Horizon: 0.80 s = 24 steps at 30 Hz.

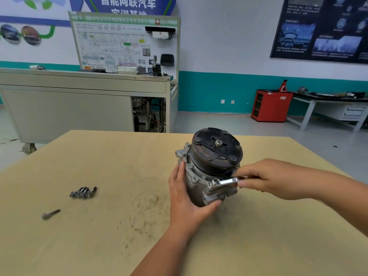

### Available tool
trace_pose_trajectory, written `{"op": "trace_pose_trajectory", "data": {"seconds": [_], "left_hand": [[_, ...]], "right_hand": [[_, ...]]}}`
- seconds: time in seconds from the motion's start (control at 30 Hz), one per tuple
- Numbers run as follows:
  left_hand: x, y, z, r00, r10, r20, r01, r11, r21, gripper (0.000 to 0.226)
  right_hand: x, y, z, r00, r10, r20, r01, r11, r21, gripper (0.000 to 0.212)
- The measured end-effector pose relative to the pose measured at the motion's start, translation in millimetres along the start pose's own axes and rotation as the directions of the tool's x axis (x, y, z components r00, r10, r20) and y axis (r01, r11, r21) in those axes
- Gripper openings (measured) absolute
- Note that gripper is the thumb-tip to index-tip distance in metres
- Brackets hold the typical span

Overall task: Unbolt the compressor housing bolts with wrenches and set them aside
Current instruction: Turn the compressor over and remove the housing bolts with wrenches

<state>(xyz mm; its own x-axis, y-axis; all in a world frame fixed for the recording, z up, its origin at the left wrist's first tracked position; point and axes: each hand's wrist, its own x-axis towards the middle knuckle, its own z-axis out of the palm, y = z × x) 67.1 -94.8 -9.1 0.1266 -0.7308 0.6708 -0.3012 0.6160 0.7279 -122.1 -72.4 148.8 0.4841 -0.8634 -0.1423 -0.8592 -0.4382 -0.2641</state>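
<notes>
Automotive training workshop: wiring-diagram trainer board [124, 43] on metal cabinet, red tool cabinet [271, 105], jack stand [282, 86], steel workbench [326, 100], car posters [322, 28].

Light wood counter [103, 164], with brown ring stains [147, 198] and smudges mid-surface. Behind it on the left is a grey metal trainer cabinet [65, 108]; its right end is open, wiring and parts showing. An upright display board [119, 44] on top has a printed circuit diagram, with small black modules on its right side. Blue banner [127, 5] with white Chinese characters on the wall above. Right wall: dark poster [322, 26], teal band [215, 92] low down, two wall sockets [227, 101]. Red cabinet [270, 106] on the floor, red jack stand [283, 86] on top. Grey workbench [328, 108] with drawers just beside it; clutter on top is too small to tell.
</notes>
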Motion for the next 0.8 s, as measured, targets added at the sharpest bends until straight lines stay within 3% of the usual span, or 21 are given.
{"op": "trace_pose_trajectory", "data": {"seconds": [0.07,0.17,0.27,0.43,0.63,0.8], "left_hand": [[0,-1,0,1.000,0.008,-0.006,-0.008,1.000,-0.008,0.104],[-1,-3,1,1.000,0.020,-0.010,-0.020,1.000,-0.011,0.109],[-1,-6,2,1.000,0.002,-0.025,-0.003,1.000,-0.027,0.112],[-2,-8,4,0.999,-0.021,-0.044,0.019,0.999,-0.048,0.108],[-2,-10,5,0.999,-0.030,-0.044,0.028,0.999,-0.035,0.111],[-1,-8,4,0.998,-0.046,-0.043,0.044,0.998,-0.055,0.110]], "right_hand": [[-7,-1,4,0.994,0.003,0.108,-0.029,0.971,0.238,0.017],[-14,-15,21,0.984,-0.102,0.148,-0.021,0.752,0.659,0.015],[-16,-37,40,0.989,-0.110,0.098,-0.020,0.558,0.829,0.022],[-15,-56,57,0.991,0.042,0.125,-0.132,0.270,0.954,0.021],[-13,-60,68,0.981,0.171,0.088,-0.124,0.210,0.970,0.024],[-13,-60,62,0.980,0.132,0.147,-0.176,0.245,0.953,0.023]]}}
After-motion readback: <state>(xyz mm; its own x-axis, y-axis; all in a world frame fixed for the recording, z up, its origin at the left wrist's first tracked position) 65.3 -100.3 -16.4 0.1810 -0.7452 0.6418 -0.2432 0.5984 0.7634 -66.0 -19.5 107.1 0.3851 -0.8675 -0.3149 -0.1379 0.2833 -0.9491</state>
